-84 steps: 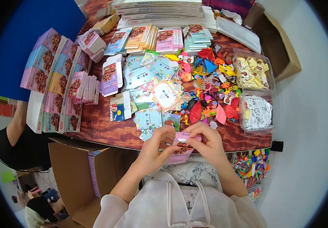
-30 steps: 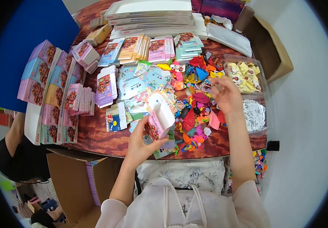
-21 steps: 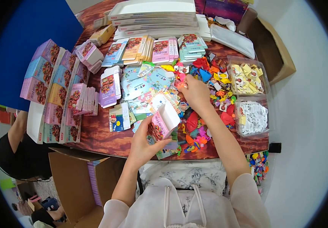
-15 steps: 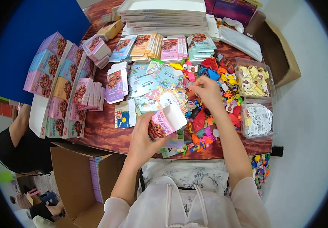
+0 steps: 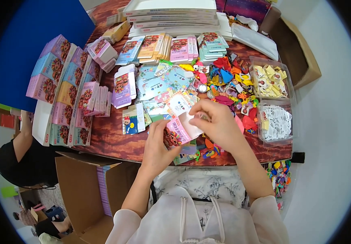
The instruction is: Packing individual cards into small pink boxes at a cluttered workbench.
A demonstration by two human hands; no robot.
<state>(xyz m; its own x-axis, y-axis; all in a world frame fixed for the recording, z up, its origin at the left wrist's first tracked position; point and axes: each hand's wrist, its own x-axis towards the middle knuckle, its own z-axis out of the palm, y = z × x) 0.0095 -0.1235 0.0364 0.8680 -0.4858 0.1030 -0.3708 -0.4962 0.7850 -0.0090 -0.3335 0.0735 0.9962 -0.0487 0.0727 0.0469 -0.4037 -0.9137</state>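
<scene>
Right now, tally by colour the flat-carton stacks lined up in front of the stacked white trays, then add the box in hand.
Blue stack: 1
Orange stack: 1
Pink stack: 1
Green stack: 1
Held pink box: 1
Total: 5

In left fingers (image 5: 156, 129): pink box (image 5: 177, 132), smooth printed card. Beyond them: paper cards (image 5: 153, 88), glossy. Past the right fingers (image 5: 200, 107): small toys (image 5: 226, 76), smooth plastic; farther right, tray (image 5: 276, 141), clear shiny plastic. Left of all fingers: tabletop (image 5: 110, 143), wood-grained, slightly glossy.

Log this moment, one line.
left hand: holding open pink cardboard box; right hand: at box opening, grasp unclear; beyond: multicoloured plastic trinkets
</scene>
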